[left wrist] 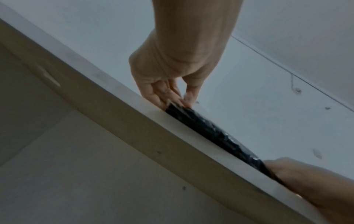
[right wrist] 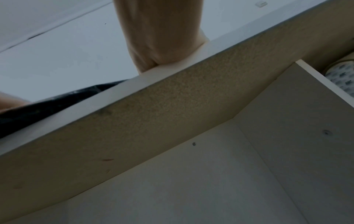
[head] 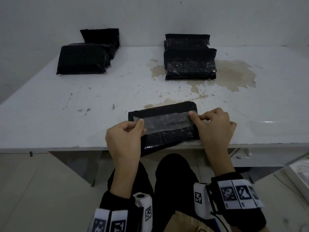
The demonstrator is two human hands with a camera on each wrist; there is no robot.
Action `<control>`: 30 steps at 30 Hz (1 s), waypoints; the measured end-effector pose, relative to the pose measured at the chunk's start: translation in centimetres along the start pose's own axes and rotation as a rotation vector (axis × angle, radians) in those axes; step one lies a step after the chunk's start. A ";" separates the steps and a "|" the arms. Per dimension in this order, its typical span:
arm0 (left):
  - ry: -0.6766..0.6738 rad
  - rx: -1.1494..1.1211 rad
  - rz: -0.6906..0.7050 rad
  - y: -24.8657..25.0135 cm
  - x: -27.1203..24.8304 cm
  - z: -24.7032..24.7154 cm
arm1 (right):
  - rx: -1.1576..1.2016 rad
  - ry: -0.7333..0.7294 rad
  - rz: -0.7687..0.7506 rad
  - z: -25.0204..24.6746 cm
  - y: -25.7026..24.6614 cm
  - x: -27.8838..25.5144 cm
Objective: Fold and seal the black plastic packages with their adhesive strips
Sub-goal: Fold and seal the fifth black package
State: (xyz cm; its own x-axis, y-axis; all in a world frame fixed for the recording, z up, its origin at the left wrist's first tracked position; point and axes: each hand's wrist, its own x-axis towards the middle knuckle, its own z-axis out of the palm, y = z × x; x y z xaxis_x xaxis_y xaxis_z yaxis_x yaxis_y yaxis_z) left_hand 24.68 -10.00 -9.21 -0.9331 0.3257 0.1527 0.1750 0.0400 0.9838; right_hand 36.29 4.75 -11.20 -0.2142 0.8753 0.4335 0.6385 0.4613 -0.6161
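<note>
I pinch the clear adhesive strip (head: pixel 164 122) at both ends, left hand (head: pixel 124 139) at its left end, right hand (head: pixel 214 124) at its right, over the black package (head: pixel 168 141) at the near edge of the table (head: pixel 66 114). The package overhangs this edge, so a hard pull could slide it off. Uneven tension could wrinkle the strip.

A white table (head: pixel 66 101) bears brown stains (head: pixel 234 74); black trousers (head: pixel 168 178) show below.
</note>
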 end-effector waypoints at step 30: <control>-0.132 -0.001 0.011 -0.5 0.4 -2.0 | 0.051 0.017 -0.012 0.2 0.2 0.0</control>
State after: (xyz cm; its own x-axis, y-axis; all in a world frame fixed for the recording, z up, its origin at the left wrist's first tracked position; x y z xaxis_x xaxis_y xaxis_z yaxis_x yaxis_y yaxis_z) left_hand 23.60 -11.78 -9.41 -0.8818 0.4472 0.1499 0.1845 0.0346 0.9822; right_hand 36.25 4.87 -11.45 -0.2093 0.8672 0.4519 0.5969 0.4793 -0.6434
